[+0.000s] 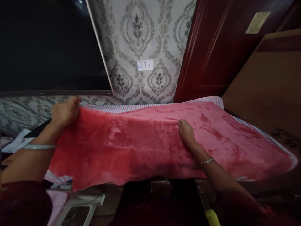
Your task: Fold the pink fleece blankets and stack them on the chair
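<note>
A red plush cloth [127,144] is stretched between my two hands, its upper edge pulled nearly straight. My left hand [66,111] is closed on its top left corner. Farther right, my right hand [187,131] pinches the same edge. The cloth hangs down toward me and its lower edge is wavy. Behind and to the right, more pinkish-red plush fabric [225,138] lies spread out with darker rubbed patches. Whether it is one piece with the held cloth I cannot tell. Under it, a striped fabric [127,108] with a white border shows along the back.
A dark television screen [51,47] stands at the left. Patterned wallpaper [138,28] with a paper label [145,65] reading 277 is behind. A dark red wooden panel [209,40] and a large cardboard box [270,78] are at the right. A pale plastic stool [89,204] stands below.
</note>
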